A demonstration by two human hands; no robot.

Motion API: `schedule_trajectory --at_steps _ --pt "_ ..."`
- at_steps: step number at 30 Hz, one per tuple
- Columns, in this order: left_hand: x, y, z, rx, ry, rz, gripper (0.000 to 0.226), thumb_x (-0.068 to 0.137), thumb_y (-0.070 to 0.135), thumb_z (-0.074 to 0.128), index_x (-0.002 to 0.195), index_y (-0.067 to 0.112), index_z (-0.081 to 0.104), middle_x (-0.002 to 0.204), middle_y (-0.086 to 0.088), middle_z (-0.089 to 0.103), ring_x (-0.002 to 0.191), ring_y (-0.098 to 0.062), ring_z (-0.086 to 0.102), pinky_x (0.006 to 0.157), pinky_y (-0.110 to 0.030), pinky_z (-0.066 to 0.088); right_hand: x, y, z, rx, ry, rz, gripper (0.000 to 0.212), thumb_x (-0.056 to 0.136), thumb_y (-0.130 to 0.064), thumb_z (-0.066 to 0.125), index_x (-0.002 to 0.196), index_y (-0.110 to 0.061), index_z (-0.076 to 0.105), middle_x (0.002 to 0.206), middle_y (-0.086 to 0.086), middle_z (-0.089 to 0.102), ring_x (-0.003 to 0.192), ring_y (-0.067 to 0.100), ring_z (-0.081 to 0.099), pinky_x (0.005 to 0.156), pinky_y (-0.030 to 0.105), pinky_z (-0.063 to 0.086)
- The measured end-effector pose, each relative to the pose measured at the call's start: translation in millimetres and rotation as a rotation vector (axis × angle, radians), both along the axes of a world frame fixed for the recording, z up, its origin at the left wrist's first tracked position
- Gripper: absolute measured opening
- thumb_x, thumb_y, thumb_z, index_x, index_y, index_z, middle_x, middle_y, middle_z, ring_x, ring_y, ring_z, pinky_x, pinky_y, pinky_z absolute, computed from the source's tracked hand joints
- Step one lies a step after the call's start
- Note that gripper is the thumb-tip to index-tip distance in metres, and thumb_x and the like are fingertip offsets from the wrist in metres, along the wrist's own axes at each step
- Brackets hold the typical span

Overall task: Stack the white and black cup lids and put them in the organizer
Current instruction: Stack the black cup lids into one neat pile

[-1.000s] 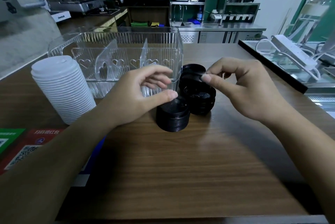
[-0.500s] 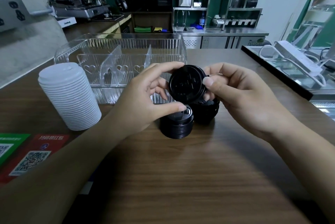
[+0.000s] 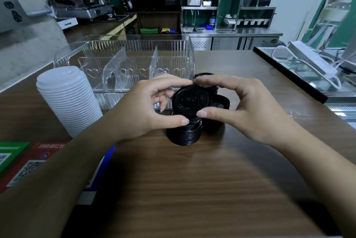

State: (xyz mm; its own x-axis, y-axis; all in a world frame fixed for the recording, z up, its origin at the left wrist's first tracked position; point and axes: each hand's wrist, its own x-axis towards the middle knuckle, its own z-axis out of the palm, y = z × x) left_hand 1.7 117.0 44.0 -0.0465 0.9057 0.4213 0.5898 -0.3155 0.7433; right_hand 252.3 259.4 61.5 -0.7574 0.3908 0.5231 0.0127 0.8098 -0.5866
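Short black stack [image 3: 184, 134] sits nearest on the tabletop [image 3: 192, 180]; just above it, left hand [image 3: 154, 108] and right hand [image 3: 248, 110] both pinch one tilted black lid [image 3: 192, 101]. Drop is straight down. Organizer [image 3: 123, 60] waits behind.

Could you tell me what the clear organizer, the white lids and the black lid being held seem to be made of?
Clear ribbed organizer: likely rigid acrylic-type plastic, transparent and glossy.
Stacked white cup lids: thin moulded plastic, matte, faintly translucent.
Round black cup lid held by left hand and right hand: thin plastic, soft sheen, embossed markings.
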Motion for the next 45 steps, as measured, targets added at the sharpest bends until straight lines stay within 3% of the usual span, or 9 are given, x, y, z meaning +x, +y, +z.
schedule_trajectory --at_steps 4,9,13,17,21,31,36,41,45 --pt "1 -4 5 -0.076 0.038 0.041 0.073 0.083 0.010 0.102 0.148 0.026 0.074 0.120 0.014 0.082 0.102 -0.005 0.075 0.087 -0.054 0.060 -3 0 -4 0.047 -0.016 -0.007 0.055 0.084 -0.035 0.094 0.135 -0.024 0.078 0.132 -0.021 0.076 0.127 -0.006 0.068 0.111 0.018 0.050" --pt "-7 -9 13 -0.125 0.184 0.096 0.064 0.082 0.029 0.103 0.141 0.034 0.078 0.126 0.019 0.081 0.117 -0.003 0.073 0.107 -0.039 0.057 -8 -3 -10 0.145 -0.056 -0.047 0.052 0.087 -0.047 0.089 0.134 -0.028 0.079 0.129 -0.023 0.076 0.122 -0.009 0.066 0.108 0.018 0.048" --pt "-11 -9 13 -0.179 0.187 0.058 0.061 0.084 0.029 0.102 0.141 0.033 0.079 0.128 0.021 0.080 0.124 -0.001 0.073 0.111 -0.031 0.058 -11 -2 -13 0.258 -0.122 -0.067 0.053 0.090 -0.058 0.081 0.133 -0.029 0.078 0.130 -0.021 0.076 0.121 -0.014 0.060 0.114 0.026 0.040" --pt "-12 -6 9 -0.226 0.192 0.046 0.060 0.085 0.028 0.102 0.140 0.033 0.079 0.131 0.017 0.081 0.130 -0.007 0.073 0.111 -0.041 0.060 -14 1 -19 0.315 -0.191 -0.049 0.052 0.092 -0.059 0.081 0.133 -0.027 0.078 0.129 -0.019 0.077 0.128 0.003 0.064 0.117 0.044 0.039" --pt "-12 -5 6 -0.251 0.164 0.039 0.061 0.086 0.025 0.102 0.142 0.031 0.079 0.132 0.017 0.081 0.128 -0.006 0.074 0.112 -0.046 0.062 -15 3 -23 0.299 -0.211 -0.046 0.052 0.092 -0.061 0.081 0.134 -0.031 0.077 0.129 -0.021 0.075 0.127 0.005 0.062 0.117 0.045 0.036" --pt "-20 -2 4 -0.396 -0.063 -0.074 0.074 0.080 0.008 0.100 0.149 0.018 0.075 0.136 0.005 0.084 0.130 -0.013 0.079 0.113 -0.031 0.061 -18 4 -30 0.250 -0.183 -0.051 0.055 0.089 -0.066 0.076 0.131 -0.031 0.079 0.123 -0.020 0.077 0.122 0.007 0.063 0.111 0.051 0.042" --pt "-20 -2 3 -0.383 -0.004 -0.030 0.077 0.077 0.016 0.104 0.149 0.022 0.075 0.136 0.011 0.083 0.130 -0.007 0.078 0.116 -0.032 0.060 -18 4 -30 0.234 -0.175 -0.045 0.056 0.087 -0.070 0.077 0.129 -0.033 0.079 0.121 -0.022 0.078 0.119 0.008 0.065 0.110 0.051 0.044" --pt "-8 -2 -1 -0.345 0.129 0.020 0.080 0.075 0.046 0.104 0.148 0.036 0.073 0.137 0.024 0.079 0.134 0.003 0.071 0.122 -0.038 0.055 -16 4 -27 0.259 -0.189 -0.045 0.058 0.088 -0.070 0.075 0.133 -0.034 0.077 0.128 -0.024 0.075 0.126 0.006 0.062 0.112 0.053 0.041" --pt "-7 -3 0 -0.350 0.134 0.008 0.071 0.080 0.043 0.103 0.145 0.037 0.074 0.136 0.022 0.079 0.133 0.000 0.072 0.122 -0.042 0.055 -3 16 -8 0.286 -0.173 -0.100 0.057 0.094 -0.073 0.070 0.140 -0.038 0.072 0.142 -0.024 0.068 0.137 0.007 0.057 0.116 0.054 0.041"
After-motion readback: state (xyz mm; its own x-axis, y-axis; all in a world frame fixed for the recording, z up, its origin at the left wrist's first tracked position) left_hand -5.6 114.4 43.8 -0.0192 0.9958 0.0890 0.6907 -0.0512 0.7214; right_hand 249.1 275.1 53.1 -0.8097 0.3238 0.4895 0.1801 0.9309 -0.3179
